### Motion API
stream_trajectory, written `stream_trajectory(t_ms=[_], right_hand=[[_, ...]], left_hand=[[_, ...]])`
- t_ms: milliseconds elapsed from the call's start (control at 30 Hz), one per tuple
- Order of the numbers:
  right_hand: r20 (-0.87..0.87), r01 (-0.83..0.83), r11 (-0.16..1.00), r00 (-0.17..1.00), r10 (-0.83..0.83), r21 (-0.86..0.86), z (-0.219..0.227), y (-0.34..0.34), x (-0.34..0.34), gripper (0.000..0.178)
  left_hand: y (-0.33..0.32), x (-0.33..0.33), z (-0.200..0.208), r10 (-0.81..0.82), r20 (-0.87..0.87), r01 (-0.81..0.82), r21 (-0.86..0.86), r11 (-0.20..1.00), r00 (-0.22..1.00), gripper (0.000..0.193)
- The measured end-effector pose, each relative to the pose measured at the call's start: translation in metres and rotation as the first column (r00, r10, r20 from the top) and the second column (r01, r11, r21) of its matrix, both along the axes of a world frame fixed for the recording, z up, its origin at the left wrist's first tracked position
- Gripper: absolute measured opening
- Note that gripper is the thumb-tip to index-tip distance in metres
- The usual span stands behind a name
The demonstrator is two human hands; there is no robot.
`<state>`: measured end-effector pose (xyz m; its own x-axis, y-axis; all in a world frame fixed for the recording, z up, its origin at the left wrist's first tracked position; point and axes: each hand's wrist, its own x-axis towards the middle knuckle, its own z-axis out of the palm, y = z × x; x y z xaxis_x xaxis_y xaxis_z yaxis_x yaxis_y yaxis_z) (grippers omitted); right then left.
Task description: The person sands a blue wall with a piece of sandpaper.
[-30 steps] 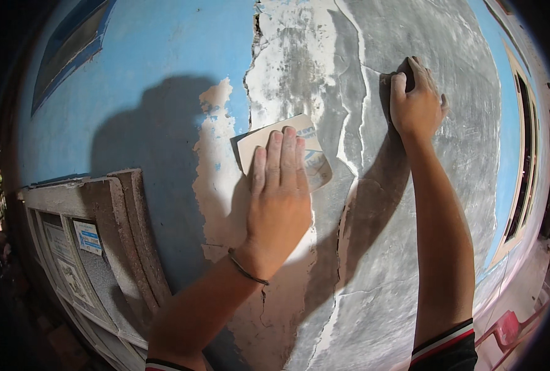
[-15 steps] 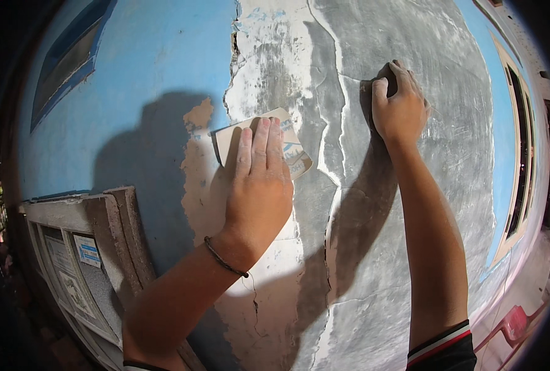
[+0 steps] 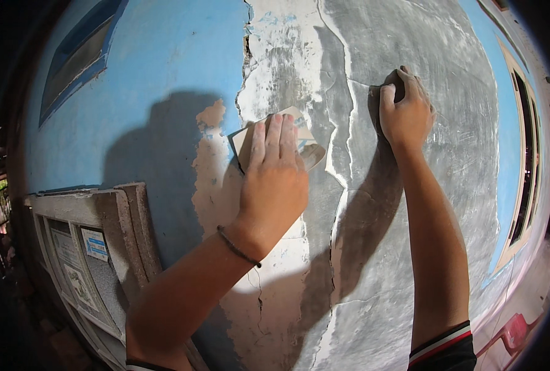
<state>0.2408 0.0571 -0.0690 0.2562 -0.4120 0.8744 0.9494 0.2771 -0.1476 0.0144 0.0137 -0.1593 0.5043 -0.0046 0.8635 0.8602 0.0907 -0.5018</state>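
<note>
Past a dark cord (image 3: 235,249) at its wrist, the left hand (image 3: 275,173) lies with fingers straight and close together, pressing a pale sheet (image 3: 303,127) flat to the cracked wall (image 3: 454,185). The right hand (image 3: 406,117) sits higher on grey plaster, fingers bent; I cannot tell if they grip anything. Farther off, lower right, is a red chair (image 3: 515,331).

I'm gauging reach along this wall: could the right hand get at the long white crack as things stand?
Probably yes: the right hand is at the grey wall just right of the long white crack, and nothing solid shows between them; the left hand is further left.
</note>
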Motion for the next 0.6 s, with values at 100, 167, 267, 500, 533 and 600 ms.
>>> stream_trajectory(t_ms=[100,167,267,500,533,600], right_hand=[[-0.004,0.001,1.000,1.000,-0.001,0.002,-0.001,-0.002,-0.003,0.039],[-0.006,0.004,1.000,1.000,-0.004,0.000,-0.003,-0.003,-0.002,0.039],[0.001,-0.004,1.000,1.000,0.004,0.006,-0.004,-0.002,0.003,0.038],[-0.004,-0.014,1.000,1.000,0.014,0.007,-0.003,-0.003,-0.001,0.038],[0.005,-0.025,1.000,1.000,0.025,0.016,-0.003,-0.002,-0.001,0.038],[0.004,-0.028,1.000,1.000,0.028,0.009,-0.003,-0.003,0.000,0.038]], left_hand=[[0.000,0.005,0.008,0.028,0.007,-0.028,0.039,0.999,1.000,0.042],[-0.003,0.007,0.006,0.045,0.001,-0.045,0.039,0.998,0.999,0.043],[-0.010,0.008,-0.008,0.042,0.001,-0.042,-0.043,0.998,0.999,0.047],[-0.008,0.009,0.016,-0.007,0.038,0.006,0.008,1.000,0.999,0.049],[-0.007,0.008,0.018,-0.015,0.036,0.014,0.003,1.000,0.999,0.050],[-0.007,0.012,0.012,0.024,0.041,-0.025,0.025,0.999,0.999,0.049]])
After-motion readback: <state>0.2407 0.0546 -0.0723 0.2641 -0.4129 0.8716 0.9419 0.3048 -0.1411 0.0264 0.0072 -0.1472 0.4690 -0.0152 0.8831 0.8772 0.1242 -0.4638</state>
